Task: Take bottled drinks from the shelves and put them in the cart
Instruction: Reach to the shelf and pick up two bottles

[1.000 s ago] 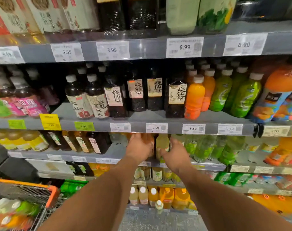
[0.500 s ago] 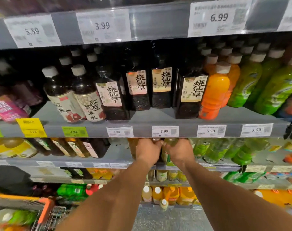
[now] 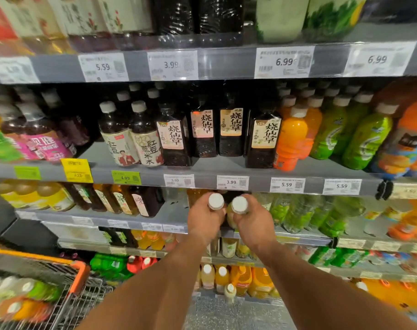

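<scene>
My left hand (image 3: 204, 221) grips a white-capped bottle (image 3: 216, 201) by its upper body, just in front of the third shelf (image 3: 174, 214). Right beside it, my right hand (image 3: 254, 222) grips a second white-capped bottle (image 3: 238, 206) with pale green-yellow liquid. Both caps stick up above my fingers and the bottles are nearly touching. The lower bodies of both bottles are hidden behind my hands. The wire cart (image 3: 79, 277) with an orange rim is at the lower left and holds several bottles (image 3: 24, 294).
Dark tea bottles (image 3: 202, 134) and orange (image 3: 290, 139) and green bottles (image 3: 367, 141) fill the shelf above my hands. Its grey edge with price tags (image 3: 232, 182) runs just above the caps. More drinks stand on the lower shelves (image 3: 226, 277).
My hands reached under the shelf edge, closed on two bottles and drew them out toward me; the caps now show. The camera moved closer, then back.
</scene>
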The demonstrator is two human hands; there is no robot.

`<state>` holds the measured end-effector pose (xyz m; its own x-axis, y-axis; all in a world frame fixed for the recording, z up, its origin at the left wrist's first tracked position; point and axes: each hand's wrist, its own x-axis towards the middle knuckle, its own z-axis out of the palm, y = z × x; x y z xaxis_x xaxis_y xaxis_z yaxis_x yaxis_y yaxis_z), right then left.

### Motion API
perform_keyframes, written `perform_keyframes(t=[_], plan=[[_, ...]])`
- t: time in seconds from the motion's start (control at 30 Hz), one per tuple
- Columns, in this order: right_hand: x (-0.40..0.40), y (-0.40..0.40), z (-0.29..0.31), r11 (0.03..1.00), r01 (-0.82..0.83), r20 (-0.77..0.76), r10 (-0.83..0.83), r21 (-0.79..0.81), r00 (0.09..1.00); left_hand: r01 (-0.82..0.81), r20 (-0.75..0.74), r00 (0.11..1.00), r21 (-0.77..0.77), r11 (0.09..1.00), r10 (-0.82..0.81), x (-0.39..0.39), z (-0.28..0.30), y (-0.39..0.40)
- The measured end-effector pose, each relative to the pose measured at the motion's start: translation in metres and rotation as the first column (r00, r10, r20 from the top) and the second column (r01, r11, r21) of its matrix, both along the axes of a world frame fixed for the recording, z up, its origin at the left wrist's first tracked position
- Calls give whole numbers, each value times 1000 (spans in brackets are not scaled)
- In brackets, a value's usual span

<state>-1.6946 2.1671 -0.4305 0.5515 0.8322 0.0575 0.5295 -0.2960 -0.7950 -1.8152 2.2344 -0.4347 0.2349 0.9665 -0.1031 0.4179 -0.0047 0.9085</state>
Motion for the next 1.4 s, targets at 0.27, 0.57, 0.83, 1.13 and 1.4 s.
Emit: perform_keyframes(t=[0.27, 0.57, 0.83, 1.13, 1.4], plan=[[-16, -56, 57, 990, -136, 48, 134, 37, 990, -97, 49, 994, 18, 995, 96, -35, 49, -65], [-112, -82, 116, 882, -464, 115, 455, 83, 883, -353, -108, 920, 194, 915, 377, -152, 105, -129], [-252, -74, 141, 723, -687, 127, 676, 79, 726, -543, -151, 786, 297, 785, 600, -291, 145, -166], [-406, -58, 147, 572, -818, 134, 808, 58, 574, -715, -103, 655, 235, 658, 748, -440, 141, -180], [-501, -42, 115, 499, -867, 88, 863, 13, 498, -787, -70, 591, 166, 594, 803, -526, 103, -184]])
